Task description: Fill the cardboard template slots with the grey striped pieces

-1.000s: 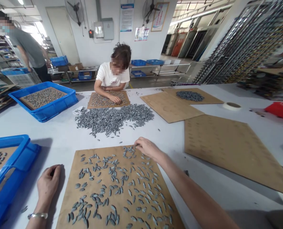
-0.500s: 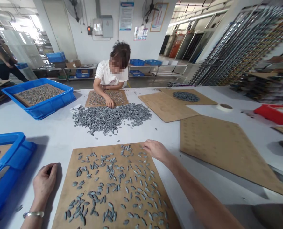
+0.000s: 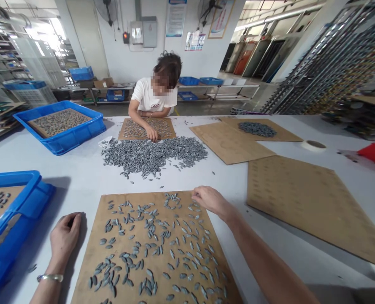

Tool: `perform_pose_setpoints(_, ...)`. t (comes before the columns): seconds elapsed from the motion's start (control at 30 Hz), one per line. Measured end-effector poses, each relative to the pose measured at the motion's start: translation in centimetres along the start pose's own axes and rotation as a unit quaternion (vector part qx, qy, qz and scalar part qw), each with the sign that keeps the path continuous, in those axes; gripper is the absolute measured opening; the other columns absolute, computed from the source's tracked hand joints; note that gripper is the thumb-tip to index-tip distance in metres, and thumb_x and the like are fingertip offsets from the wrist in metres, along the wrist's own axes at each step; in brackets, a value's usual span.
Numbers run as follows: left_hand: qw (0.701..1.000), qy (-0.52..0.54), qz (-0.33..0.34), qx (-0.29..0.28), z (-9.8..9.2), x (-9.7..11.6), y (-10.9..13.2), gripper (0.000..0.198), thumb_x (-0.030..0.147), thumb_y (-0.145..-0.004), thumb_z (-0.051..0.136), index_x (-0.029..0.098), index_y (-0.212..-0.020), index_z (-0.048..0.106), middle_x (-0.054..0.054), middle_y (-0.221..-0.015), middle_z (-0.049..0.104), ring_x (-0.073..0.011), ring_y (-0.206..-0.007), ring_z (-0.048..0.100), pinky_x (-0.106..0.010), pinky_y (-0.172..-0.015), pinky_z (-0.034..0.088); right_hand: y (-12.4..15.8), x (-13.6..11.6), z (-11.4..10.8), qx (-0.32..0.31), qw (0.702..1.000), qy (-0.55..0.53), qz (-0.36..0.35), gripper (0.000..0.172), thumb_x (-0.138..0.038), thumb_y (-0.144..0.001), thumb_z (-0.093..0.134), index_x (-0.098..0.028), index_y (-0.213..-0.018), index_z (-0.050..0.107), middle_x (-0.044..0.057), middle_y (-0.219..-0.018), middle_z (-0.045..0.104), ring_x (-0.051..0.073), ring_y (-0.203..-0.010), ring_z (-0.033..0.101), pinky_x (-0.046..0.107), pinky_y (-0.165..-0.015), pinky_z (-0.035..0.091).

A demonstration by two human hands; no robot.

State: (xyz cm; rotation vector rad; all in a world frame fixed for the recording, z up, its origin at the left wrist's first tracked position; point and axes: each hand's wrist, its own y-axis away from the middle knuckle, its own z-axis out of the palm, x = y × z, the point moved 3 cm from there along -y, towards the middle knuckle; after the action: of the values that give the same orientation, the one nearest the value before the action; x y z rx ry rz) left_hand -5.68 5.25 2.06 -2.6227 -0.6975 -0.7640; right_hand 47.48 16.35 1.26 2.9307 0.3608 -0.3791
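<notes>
A brown board [image 3: 89,253] lies before me on the white table, scattered with many small grey leaf-shaped pieces [image 3: 149,226]. At its far right corner is my right hand [image 3: 210,200], fingers pinched together and pointing left, close to a few pieces. What the pinch holds, if anything, is hidden by the fingers. Left of the board, my left hand [image 3: 64,236] rests on the table with curled fingers and a hollow showing between thumb and forefinger. Beyond the board lies a large loose heap of the same grey pieces [image 3: 143,156].
Blue trays [image 3: 63,145] stand at the left, holding boards with pieces. Across the table a co-worker [image 3: 157,95] reaches to another board [image 3: 128,133]. Bare brown boards [image 3: 301,190] lie at the right, with a small heap [image 3: 257,129] and a tape roll [image 3: 314,145] behind.
The whole view has shifted slightly, so things appear further right. A walking person at the far left has mostly left view. My hands keep nearly the same places beside the board.
</notes>
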Motion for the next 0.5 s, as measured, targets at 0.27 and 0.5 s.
perform_pose_setpoints(0.27, 1.000, -0.006, 0.006, 0.002, -0.2, 0.2, 0.1, 0.036, 0.050, -0.081, 0.056, 0.022, -0.087, 0.076, -0.010, -0.097, 0.079, -0.0260, -0.085, 0.071, -0.034, -0.074, 0.054, -2.6, -3.7, 1.4, 0.036, 0.987, -0.074, -0.135, 0.020, -0.020, -0.096, 0.059, -0.023, -0.106, 0.075, 0.007, -0.108, 0.073, 0.018, -0.096, 0.067, 0.026, -0.084, 0.047)
perform_pose_setpoints(0.5, 1.000, -0.009, 0.000, 0.004, -0.1, 0.2, 0.0, 0.032, 0.048, -0.081, 0.057, 0.023, -0.087, 0.076, -0.007, -0.092, 0.077, -0.0235, -0.079, 0.068, -0.033, -0.071, 0.053, -1.3, -0.7, 1.1, 0.024, 0.999, -0.025, -0.042, 0.017, -0.017, -0.093, 0.059, -0.021, -0.102, 0.073, 0.007, -0.105, 0.076, 0.018, -0.094, 0.067, 0.025, -0.081, 0.043)
